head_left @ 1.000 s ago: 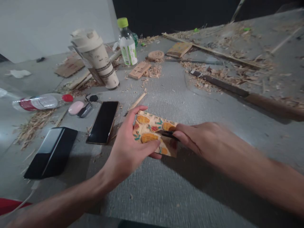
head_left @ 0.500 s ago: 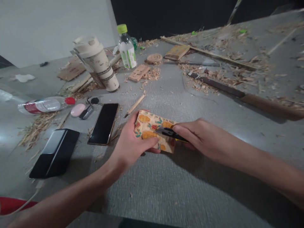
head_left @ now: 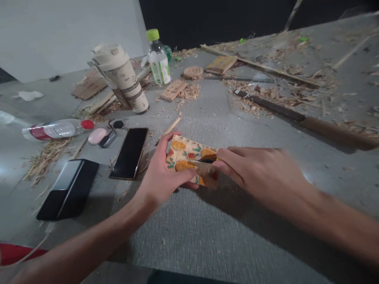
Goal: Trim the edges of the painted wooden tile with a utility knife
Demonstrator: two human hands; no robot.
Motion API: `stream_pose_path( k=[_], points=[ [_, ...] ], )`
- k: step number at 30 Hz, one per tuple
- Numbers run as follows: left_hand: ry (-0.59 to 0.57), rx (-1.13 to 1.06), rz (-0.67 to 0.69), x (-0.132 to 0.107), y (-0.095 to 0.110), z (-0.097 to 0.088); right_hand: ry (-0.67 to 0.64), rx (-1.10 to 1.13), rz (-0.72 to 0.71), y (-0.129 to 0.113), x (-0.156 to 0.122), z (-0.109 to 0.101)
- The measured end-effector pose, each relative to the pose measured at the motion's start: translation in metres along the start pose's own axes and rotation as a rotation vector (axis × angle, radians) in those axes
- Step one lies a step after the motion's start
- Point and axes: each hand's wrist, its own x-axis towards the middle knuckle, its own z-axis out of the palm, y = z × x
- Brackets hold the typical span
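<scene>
A pale carved wooden block (head_left: pixel 185 154), painted with orange oval shapes, red spots and teal leaves, is held tilted just above the table. My left hand (head_left: pixel 161 173) is closed around its left end, thumb across the front face and fingers behind. In my right hand (head_left: pixel 251 167), back of the hand upward, is a utility knife (head_left: pixel 208 159) with a black and yellow body. Its tip lies over the middle of the block's face; most of the handle is hidden in the fist. Just behind my left hand lies a thin carving tool (head_left: pixel 172 125) with a wooden handle.
On the left lie a phone (head_left: pixel 130 154), a black box-like device (head_left: pixel 69 189) and a plastic bottle (head_left: pixel 56 130). A tumbler (head_left: pixel 126 79) and a green-capped bottle (head_left: pixel 160 65) stand behind. Carved wood pieces (head_left: pixel 174 90), shavings and a long-handled saw-like tool (head_left: pixel 275 108) lie further back.
My right hand has rolled over, turning its back upward and the utility knife onto a different angle, with less of it showing. My left hand keeps its hold on the block, almost unmoved.
</scene>
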Motion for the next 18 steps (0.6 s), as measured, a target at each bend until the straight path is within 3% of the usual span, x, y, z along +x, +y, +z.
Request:
stream_pose_path(
  k=[11, 18],
  points=[
    [-0.002, -0.041, 0.001, -0.004, 0.003, 0.002, 0.023, -0.047, -0.005, -0.009, -0.002, -0.001],
    [-0.015, 0.027, 0.025, -0.012, 0.013, 0.003, -0.047, 0.121, 0.016, -0.013, -0.005, 0.002]
  ],
)
